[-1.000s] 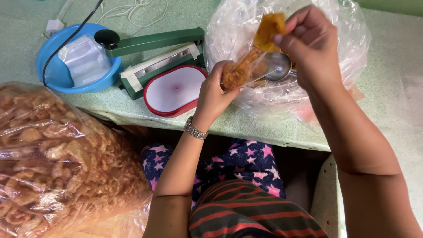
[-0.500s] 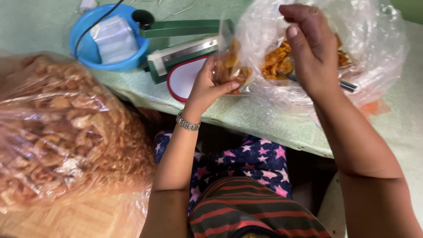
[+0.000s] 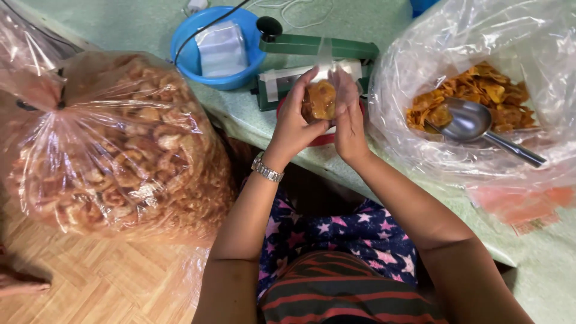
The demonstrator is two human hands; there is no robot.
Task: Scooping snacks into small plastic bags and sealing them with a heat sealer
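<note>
**Small clear packet of orange chips, held in both hands at upper centre**

Small clear packet (image 3: 322,99) of orange chips, gripped between two hands just above the middle of the frame. Left hand (image 3: 294,123) curled around the packet's left side, fingers bent and closed on the plastic, thumb toward the front. Right hand (image 3: 348,123) pressed against the packet's right side, fingers held fairly straight and close together, pinching the film against the left hand. Metal wristwatch (image 3: 266,167) on the left wrist.

Directly behind the packet, a green heat sealer (image 3: 312,51) with a black knob at its left end, lying across the pale green table (image 3: 372,21). Just under the hands, the red rim of a lid or tray (image 3: 321,140), mostly hidden. Upper left of the sealer, a blue bowl (image 3: 191,57) holding a stack of clear empty bags (image 3: 223,47).

At the right of the frame, a big clear plastic bag (image 3: 480,102) standing open, orange chips heaped inside, with a metal scoop (image 3: 474,123) resting on them, handle pointing lower right.

At the left, well apart from the hands, a large bulging clear sack (image 3: 114,144) of pale curled crackers, over a woven wooden-toned floor (image 3: 102,282). Bottom centre, lap in star-printed cloth and a striped shirt.
</note>
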